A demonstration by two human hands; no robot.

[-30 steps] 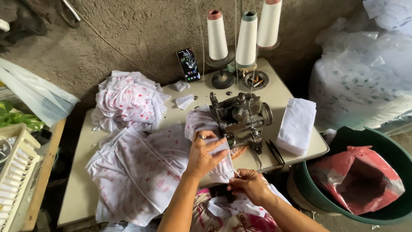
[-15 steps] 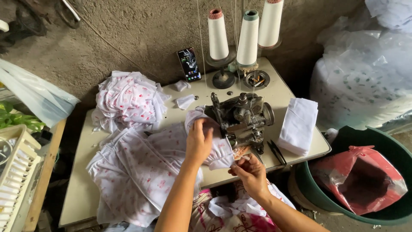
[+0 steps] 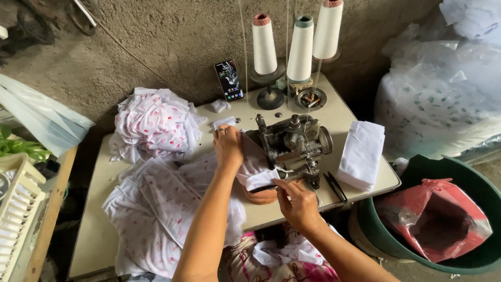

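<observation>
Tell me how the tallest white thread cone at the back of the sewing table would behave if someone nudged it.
The tallest thread cone stands upright, tall and narrow, so it would probably tip more readily than slide. It seems to sit on a stand by the other cones, which may steady it. Its thread runs upward, so a knock would likely tug that strand. Lying down, its tapered shape would probably roll in a curve.

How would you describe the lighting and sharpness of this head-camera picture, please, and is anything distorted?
Head view: soft, even daylight, no harsh shadows or glare; the left hand and right hand at the sewing machine are sharp, without motion blur; the wide lens bends the edges, so the table and thread cones lean outward; the plastic bag at right is bright but not blown out.
</observation>
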